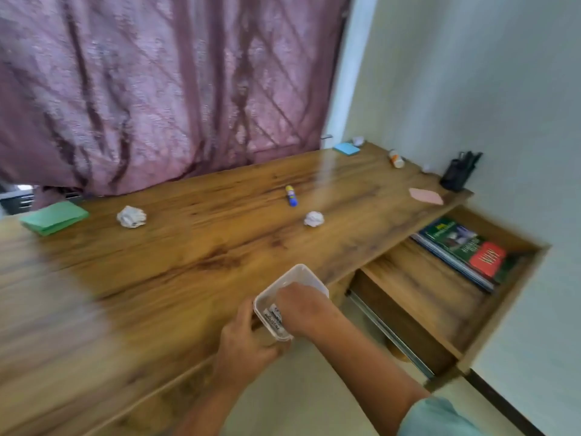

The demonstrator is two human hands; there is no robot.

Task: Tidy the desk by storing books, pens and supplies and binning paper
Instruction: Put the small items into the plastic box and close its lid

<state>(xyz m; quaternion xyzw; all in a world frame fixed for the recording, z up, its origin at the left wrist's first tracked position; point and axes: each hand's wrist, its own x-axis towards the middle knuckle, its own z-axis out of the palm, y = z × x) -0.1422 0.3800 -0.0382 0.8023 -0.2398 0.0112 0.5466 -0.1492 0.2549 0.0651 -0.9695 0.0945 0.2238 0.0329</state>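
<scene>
Clamping the clear tub [302, 274], long axis pointing away-right, the left hand [242, 345] holds it; right hand [302, 307] reaches inside, grip unclear.

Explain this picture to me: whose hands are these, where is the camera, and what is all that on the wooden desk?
There is no machine here. A person wears one camera on the head, and it looks down at their own hands. The left hand grips a clear rectangular plastic tub at the near edge of the long wooden desk. The right hand reaches into the tub, its fingers hidden.

On the desk lie a larger crumpled white paper ball, a smaller crumpled white paper ball, a blue glue stick, a green notepad, a blue notepad, a pink paper sheet and a black pen holder.

On the right, an open wooden drawer holds stacked books.
</scene>
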